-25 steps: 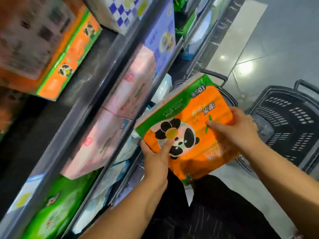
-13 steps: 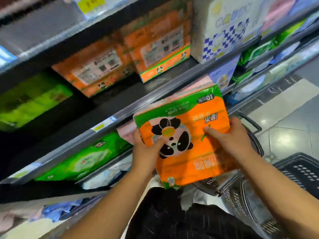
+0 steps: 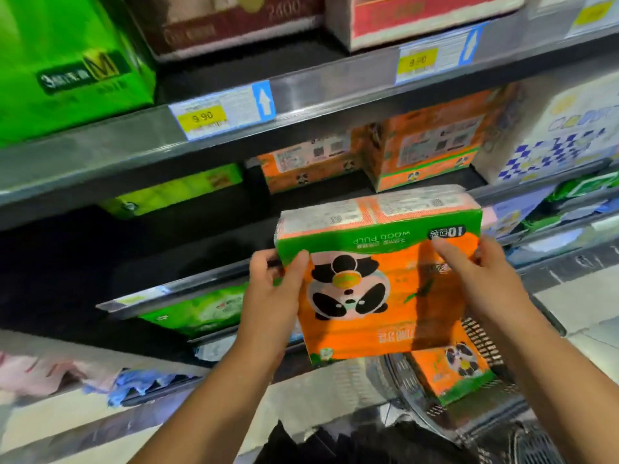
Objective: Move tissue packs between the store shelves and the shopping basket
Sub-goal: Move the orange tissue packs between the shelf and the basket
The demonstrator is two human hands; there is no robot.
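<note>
While I have the orange panda pack (image 3: 375,286) up in front of me in both hands, it hangs in the air, touching neither shelf nor basket, its print upside down to me. Far up and left of that pack stands a big green pack (image 3: 67,61) on the upper shelf (image 3: 318,90). At the pack's left edge is my left hand (image 3: 273,293): thumb pressed on the front face, fingers curled round the edge, a firm hold. Just above and behind the pack, matching orange packs (image 3: 425,152) stand on the middle shelf (image 3: 174,289), with a dark gap (image 3: 174,246) up and left of the pack. At the pack's upper right corner my right hand (image 3: 475,276) grips it, fingers wrapped over the side, thumb laid on the front. Below the pack and to its right sits the shopping basket (image 3: 485,333), with a second panda pack (image 3: 452,373) lying in it. Up and right of the held pack stands a blue-checked white pack (image 3: 566,135).

I judge this the carrying step between basket and shelf, most likely shelf-bound, though nothing here settles the direction. If so, the next move asks me to lift the pack over the middle shelf's front edge, slide it into the dark gap square to its fellows, keep both grips even so the soft wrap does not sag, and only then loosen both hands.
</note>
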